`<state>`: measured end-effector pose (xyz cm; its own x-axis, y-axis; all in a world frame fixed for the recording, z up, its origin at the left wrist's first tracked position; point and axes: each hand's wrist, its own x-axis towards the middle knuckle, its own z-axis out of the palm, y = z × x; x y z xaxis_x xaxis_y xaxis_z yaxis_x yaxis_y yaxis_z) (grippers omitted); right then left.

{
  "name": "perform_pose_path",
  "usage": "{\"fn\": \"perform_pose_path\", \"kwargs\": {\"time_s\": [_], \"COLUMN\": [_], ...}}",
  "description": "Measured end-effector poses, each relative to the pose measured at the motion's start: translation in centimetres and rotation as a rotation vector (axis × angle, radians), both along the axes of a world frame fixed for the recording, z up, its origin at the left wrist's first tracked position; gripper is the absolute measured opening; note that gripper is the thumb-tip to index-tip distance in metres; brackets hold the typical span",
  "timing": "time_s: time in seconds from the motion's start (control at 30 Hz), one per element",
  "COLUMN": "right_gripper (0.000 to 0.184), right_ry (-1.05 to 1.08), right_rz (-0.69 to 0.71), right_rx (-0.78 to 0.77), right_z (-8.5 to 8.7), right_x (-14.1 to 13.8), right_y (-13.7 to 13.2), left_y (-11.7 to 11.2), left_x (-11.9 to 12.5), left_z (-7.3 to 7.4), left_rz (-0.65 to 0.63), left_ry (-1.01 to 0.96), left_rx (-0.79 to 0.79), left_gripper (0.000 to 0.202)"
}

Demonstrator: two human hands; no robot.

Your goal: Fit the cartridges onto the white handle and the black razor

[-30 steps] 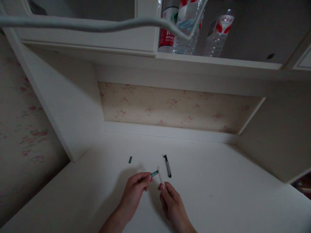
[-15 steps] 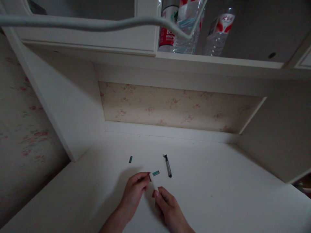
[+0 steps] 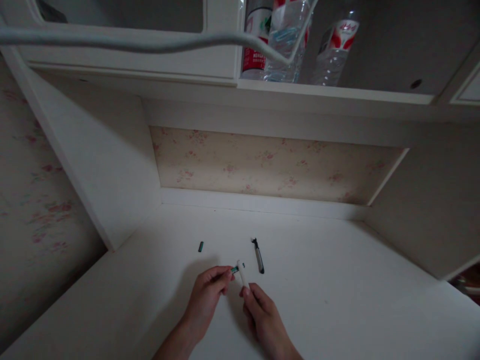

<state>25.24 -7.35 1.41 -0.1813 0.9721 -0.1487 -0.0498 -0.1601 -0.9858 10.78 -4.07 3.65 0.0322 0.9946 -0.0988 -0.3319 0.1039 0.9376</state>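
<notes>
My left hand [image 3: 207, 296] is closed in a pinch on a small green piece [image 3: 236, 269], which sticks out to the right of the fingertips. My right hand [image 3: 262, 317] pinches the lower end of a thin white tube [image 3: 241, 271] that points up and away, crossing beside the green piece. Both hands hover low over the white desk [image 3: 337, 300]. A black pen part [image 3: 258, 255] lies on the desk just beyond the right hand. A second small green piece [image 3: 201, 246] lies farther left.
The desk sits in an alcove with a white side panel [image 3: 112, 165] on the left and flowered wallpaper [image 3: 270, 167] behind. A shelf above holds plastic bottles [image 3: 285, 45]. A grey cable [image 3: 123, 42] hangs across the top.
The white tube swung left against the left fingers, with the green piece lying loose on the desk. Now it stands upright again in my right hand, and the green piece is back at the left fingertips.
</notes>
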Motion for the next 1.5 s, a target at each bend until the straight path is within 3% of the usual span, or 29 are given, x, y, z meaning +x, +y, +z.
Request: {"fn": "perform_pose_path", "kwargs": {"time_s": [0.1,0.27,0.43,0.6,0.8,0.97,1.13,1.3,1.5], "right_gripper": [0.047,0.046,0.047,0.045,0.048,0.049,0.047,0.044,0.042], "right_ry": [0.002,0.013,0.053,0.011,0.028,0.01,0.04,0.066,0.062], "right_rz": [-0.05,0.086,-0.048,0.096,-0.041,0.098,-0.034,0.11,-0.05], "right_rx": [-0.016,-0.005,-0.022,0.006,0.01,-0.01,-0.023,-0.02,-0.026], "right_z": [0.02,-0.1,0.08,0.26,-0.14,-0.03,0.06,0.05,-0.14], "right_x": [0.04,-0.28,-0.16,-0.22,-0.18,-0.34,-0.09,-0.46,-0.36], "right_y": [0.1,-0.06,0.13,-0.1,0.13,-0.13,0.09,-0.02,0.07], "left_y": [0.02,0.11,0.09,-0.02,0.03,0.06,0.13,0.07,0.02], "left_x": [0.02,-0.03,0.0,-0.03,0.02,0.01,0.04,0.02,0.04], "left_z": [-0.19,-0.46,-0.17,-0.03,-0.15,-0.16,-0.15,-0.17,-0.19], "left_rz": [0.0,0.022,0.018,0.015,0.009,0.011,0.007,0.009,0.002], "left_ry": [0.0,0.005,-0.038,-0.028,-0.002,0.002,-0.017,0.014,-0.026], "left_rx": [0.001,0.003,-0.008,-0.011,0.005,0.007,-0.001,0.011,-0.003], "left_gripper": [0.025,0.023,0.022,0.022,0.024,0.023,0.024,0.022,0.021]}}
